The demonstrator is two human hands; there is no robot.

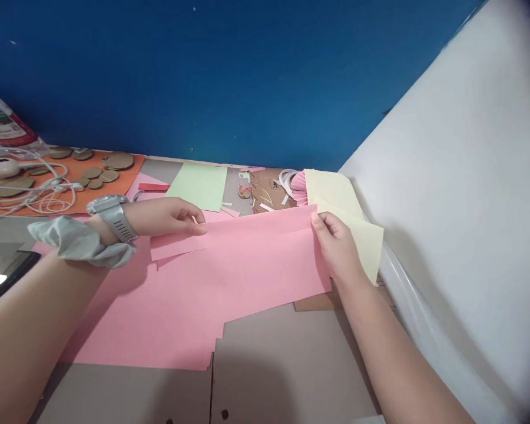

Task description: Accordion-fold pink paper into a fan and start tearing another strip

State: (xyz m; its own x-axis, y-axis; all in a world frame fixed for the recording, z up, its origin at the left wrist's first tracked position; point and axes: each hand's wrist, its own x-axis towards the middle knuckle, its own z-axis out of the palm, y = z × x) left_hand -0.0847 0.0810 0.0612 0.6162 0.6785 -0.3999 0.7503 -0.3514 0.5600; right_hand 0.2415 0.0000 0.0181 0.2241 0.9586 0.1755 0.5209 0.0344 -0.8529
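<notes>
A large pink paper sheet lies across the brown cardboard surface, its far edge folded over into a strip. My left hand, with a grey watch and a grey scrunchie at the wrist, pinches the left end of that folded strip. At the right end, my right hand pinches the fold's corner between thumb and fingers. A pale yellow sheet lies under and behind my right hand.
A light green sheet and paper scraps lie at the back. Cardboard discs sit on an orange sheet at far left, with white earphone cables. A phone lies at left. A white wall rises on the right.
</notes>
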